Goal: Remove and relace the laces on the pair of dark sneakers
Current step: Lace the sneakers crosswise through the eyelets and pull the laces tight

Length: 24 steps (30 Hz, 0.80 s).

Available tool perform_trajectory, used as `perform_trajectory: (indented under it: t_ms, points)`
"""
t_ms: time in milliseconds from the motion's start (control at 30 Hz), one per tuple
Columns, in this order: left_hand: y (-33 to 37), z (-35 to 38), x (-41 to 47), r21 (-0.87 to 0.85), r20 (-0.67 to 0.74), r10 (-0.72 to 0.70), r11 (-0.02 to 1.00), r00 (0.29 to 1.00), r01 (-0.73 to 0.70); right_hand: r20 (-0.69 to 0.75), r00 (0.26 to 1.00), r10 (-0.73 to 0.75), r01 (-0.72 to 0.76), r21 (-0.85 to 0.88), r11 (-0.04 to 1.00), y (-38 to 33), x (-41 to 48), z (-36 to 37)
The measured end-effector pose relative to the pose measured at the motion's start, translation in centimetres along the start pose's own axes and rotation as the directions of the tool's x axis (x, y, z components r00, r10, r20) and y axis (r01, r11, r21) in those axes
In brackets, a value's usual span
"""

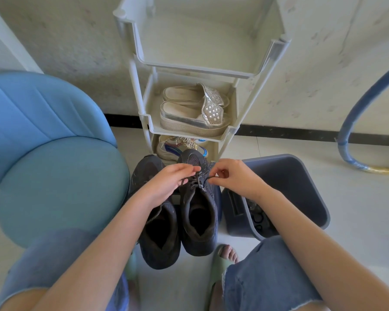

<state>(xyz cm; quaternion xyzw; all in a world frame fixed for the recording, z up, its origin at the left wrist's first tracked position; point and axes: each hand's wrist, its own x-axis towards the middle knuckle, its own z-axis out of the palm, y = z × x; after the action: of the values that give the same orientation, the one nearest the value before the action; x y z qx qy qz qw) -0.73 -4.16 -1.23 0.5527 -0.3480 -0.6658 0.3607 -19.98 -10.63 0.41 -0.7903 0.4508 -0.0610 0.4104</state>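
Head view, looking down between two denim-clad knees: dark sneakers standing side by side on the pale floor, toes toward a white plastic shoe rack, heels toward the person. Charcoal-navy uppers, scuffed and dusty, collars slack and wide open. Left-side sneaker partly under the left forearm, its lacing hidden. Right-side sneaker set slightly forward, with a thin dark lace criss-crossed over the tongue. Left hand over that lacing, thumb and forefinger pressed together on a strand near the toe end. Right hand just beside it, fingers curled, pinching another strand of the same lace drawn out sideways. Counted: two dark sneakers, one lace in sight, two hands, three rack shelves. On the middle shelf, two silver platform slippers with studded straps; on the bottom shelf, pale trainers, number unclear. Beside the sneakers, one grey bin on the right and one blue padded chair on the left; one blue hoop at the wall on the right; one green sandal with toes showing. Pattern on the slipper straps possibly lettering, too small to read.
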Motion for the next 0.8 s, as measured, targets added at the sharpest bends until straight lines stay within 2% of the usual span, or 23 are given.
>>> perform_trajectory:
  t_ms: [100, 200, 300, 400, 500, 567, 700, 800]
  points:
    - [-0.5, 0.4, 0.3, 0.082, -0.025, 0.055, 0.995, 0.998, -0.053, -0.035, 0.999, 0.015, -0.011, 0.115, 0.993, -0.3, 0.2, 0.2]
    - [-0.5, 1.2, 0.4, -0.016, -0.063, 0.051, 0.999, 0.997, -0.052, -0.101, 0.995, -0.008, 0.015, 0.068, 0.998, -0.4, 0.5, 0.6]
    - [-1.0, 2.0, 0.6, 0.012, -0.106, 0.072, 0.997, 0.992, -0.072, -0.11, 0.994, 0.012, -0.002, 0.089, 0.996, -0.7, 0.6, 0.6]
    - [-1.4, 2.2, 0.9, 0.017, -0.18, 0.085, 0.996, 0.98, -0.083, -0.067, 0.996, 0.053, -0.034, 0.259, 0.965, -1.0, 0.5, 0.6]
    - [-1.5, 2.5, 1.1, 0.026, -0.237, 0.06, 0.998, 0.97, -0.056, -0.096, 0.989, 0.116, -0.066, 0.415, 0.908, -0.8, 0.6, 0.3]
    - [-1.4, 2.6, 1.1, 0.069, -0.201, 0.059, 0.997, 0.978, -0.045, -0.105, 0.985, 0.134, -0.066, 0.487, 0.871, -0.8, 0.8, 0.3]
    - [-0.9, 2.5, 0.8, 0.132, -0.007, 0.041, 0.99, 0.999, -0.04, -0.049, 0.994, 0.103, -0.054, 0.596, 0.801, -1.4, 1.5, 0.9]
    - [-0.5, 2.2, 0.8, 0.218, 0.032, 0.069, 0.973, 0.997, -0.075, -0.035, 0.996, 0.076, -0.044, 0.551, 0.833, -2.1, 1.9, 1.2]
